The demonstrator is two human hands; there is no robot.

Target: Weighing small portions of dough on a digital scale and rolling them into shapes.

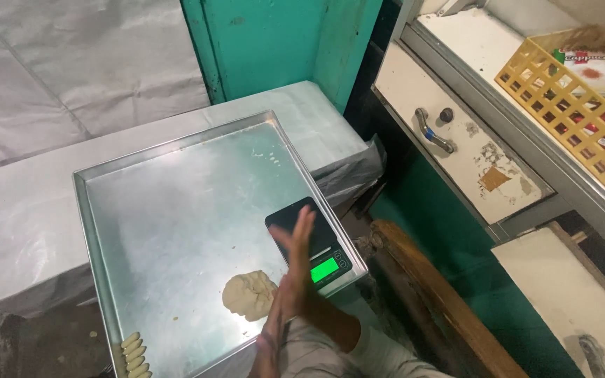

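Observation:
My right hand (pixel 295 255) and my left hand (pixel 269 341) are pressed palm to palm, fingers straight, above the near right corner of a large metal tray (pixel 169 210). Whether anything lies between the palms is hidden. Just left of my hands a lump of pale dough (pixel 248 295) sits on the tray. A black digital scale (pixel 316 241) with a lit green display (pixel 325 270) stands on the tray's right edge, partly behind my right hand. A short row of small shaped dough pieces (pixel 134 353) lies at the tray's near left corner.
The tray rests on a white plastic-wrapped block (pixel 29 210). At the right is a white metal cabinet with a handle (pixel 434 133), and on it a yellow plastic basket (pixel 561 98) holding packets. A wooden plank (pixel 435 294) leans below, with a teal wall (pixel 281 42) behind.

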